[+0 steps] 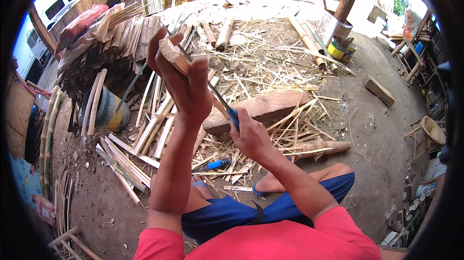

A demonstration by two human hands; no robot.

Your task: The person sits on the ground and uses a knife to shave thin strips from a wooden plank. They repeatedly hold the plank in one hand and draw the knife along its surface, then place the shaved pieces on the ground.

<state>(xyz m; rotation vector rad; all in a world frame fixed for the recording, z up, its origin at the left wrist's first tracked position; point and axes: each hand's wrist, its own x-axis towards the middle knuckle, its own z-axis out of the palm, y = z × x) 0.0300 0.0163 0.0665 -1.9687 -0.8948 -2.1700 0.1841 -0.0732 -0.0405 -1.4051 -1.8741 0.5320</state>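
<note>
My left hand (186, 83) is raised at the centre left, its fingers closed around a pale piece of wood (174, 57) with a cut end facing up. My right hand (253, 136), lower and to the right, grips the blue handle of a long, narrow, dark-bladed tool (220, 98). That blade slants up and left, passing behind my left thumb alongside the wood. Whether its edge touches the wood is hard to see. Below both hands, a thick wooden plank (263, 110) lies among split bamboo strips. Another blue-handled tool (215, 164) rests on the ground near my feet.
Bamboo slats (128, 161) lie scattered at the left, beside a bucket (113, 112) with sticks leaning on it. Behind stands a stack of slats (121, 42). A round log (319, 148) and a wood block (378, 90) are to the right, with cans (340, 49) by a post.
</note>
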